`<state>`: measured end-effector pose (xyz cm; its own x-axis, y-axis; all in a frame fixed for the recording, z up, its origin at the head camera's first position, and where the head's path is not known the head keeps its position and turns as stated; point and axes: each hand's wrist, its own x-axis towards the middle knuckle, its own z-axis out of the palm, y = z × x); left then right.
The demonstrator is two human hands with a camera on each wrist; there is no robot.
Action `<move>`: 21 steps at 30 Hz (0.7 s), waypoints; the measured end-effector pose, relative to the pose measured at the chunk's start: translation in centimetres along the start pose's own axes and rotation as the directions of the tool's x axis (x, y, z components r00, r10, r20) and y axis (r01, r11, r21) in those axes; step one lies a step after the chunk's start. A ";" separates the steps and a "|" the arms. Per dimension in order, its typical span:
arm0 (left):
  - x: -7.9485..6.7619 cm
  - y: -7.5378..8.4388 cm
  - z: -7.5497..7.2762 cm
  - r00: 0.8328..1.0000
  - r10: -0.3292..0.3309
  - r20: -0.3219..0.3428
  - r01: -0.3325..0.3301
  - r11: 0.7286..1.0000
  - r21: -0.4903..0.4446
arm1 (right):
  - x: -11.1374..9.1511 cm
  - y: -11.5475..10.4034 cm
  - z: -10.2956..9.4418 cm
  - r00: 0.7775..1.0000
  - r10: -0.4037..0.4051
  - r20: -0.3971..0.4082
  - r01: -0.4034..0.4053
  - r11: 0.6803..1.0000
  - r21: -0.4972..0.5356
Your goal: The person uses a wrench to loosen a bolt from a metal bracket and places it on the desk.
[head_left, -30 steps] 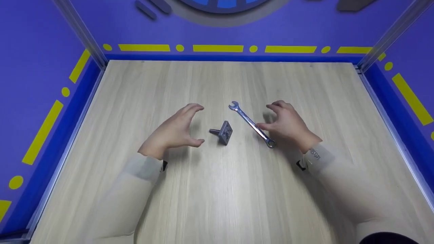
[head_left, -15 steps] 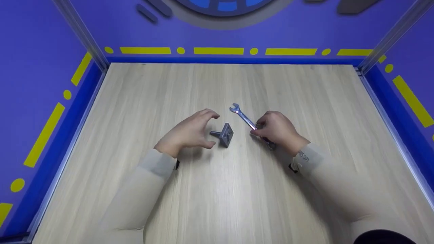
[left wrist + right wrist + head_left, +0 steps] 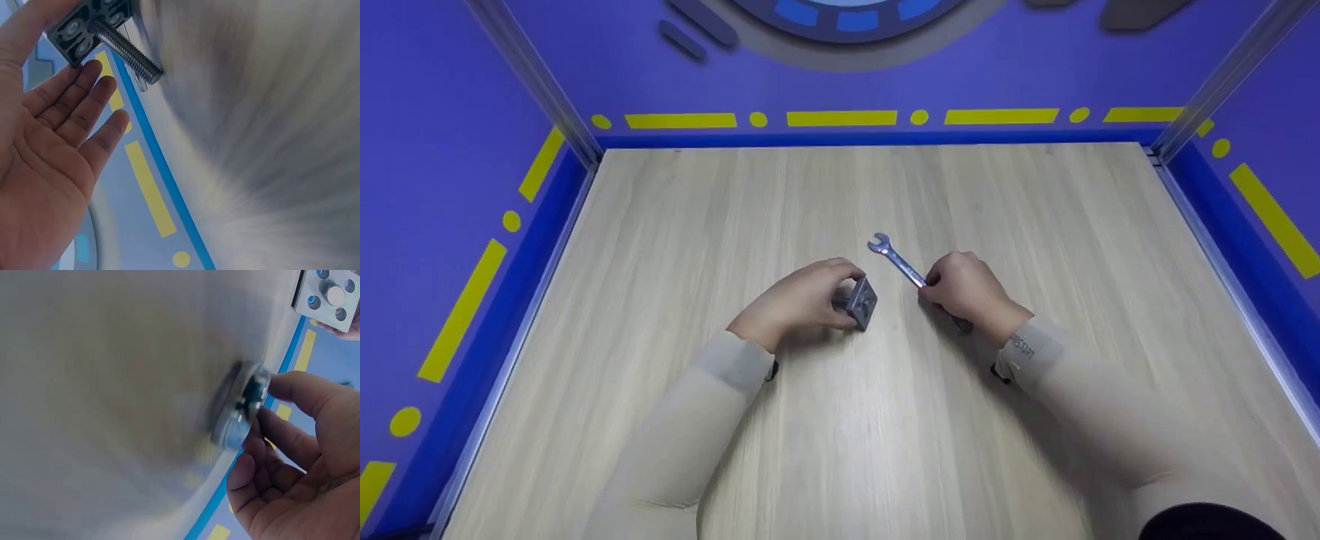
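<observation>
Your left hand (image 3: 801, 304) has closed the gap seen half a second ago: thumb and fingertips now pinch the square metal plate (image 3: 865, 306) by opposite edges, its threaded bolt (image 3: 128, 52) pointing toward your palm. Your right hand (image 3: 969, 289) pinches the wrench (image 3: 898, 260) along its nearer half, just as half a second ago; a second ago its fingers were spread wide. Plate and wrench remain apart, near the middle of the table (image 3: 847, 435).
</observation>
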<state>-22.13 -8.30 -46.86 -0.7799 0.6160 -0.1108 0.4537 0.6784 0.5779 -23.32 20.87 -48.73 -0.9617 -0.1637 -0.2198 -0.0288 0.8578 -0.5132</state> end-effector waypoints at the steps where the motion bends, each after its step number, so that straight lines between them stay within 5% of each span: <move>1: 0.1 0.0 0.1 1.000 0.000 -0.004 0.000 1.000 -0.005 | 0.0 -0.1 0.0 1.000 0.012 -0.002 -0.012 1.000 0.009; 12: -0.4 -0.1 -0.3 0.999 -0.015 -0.041 0.014 1.000 -0.021 | 0.3 -0.1 -0.1 0.997 0.027 -0.066 -0.024 0.999 0.038; 21: -1.5 -0.7 -1.7 0.989 -0.013 -0.147 0.004 0.998 -0.063 | 0.0 0.1 -0.6 0.992 0.013 -0.126 0.003 0.992 0.124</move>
<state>-21.95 -10.38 -45.72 -0.8406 0.5416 0.0014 0.4225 0.6542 0.6274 -23.46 21.27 -48.33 -0.9887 -0.0900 -0.1202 0.0026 0.7903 -0.6127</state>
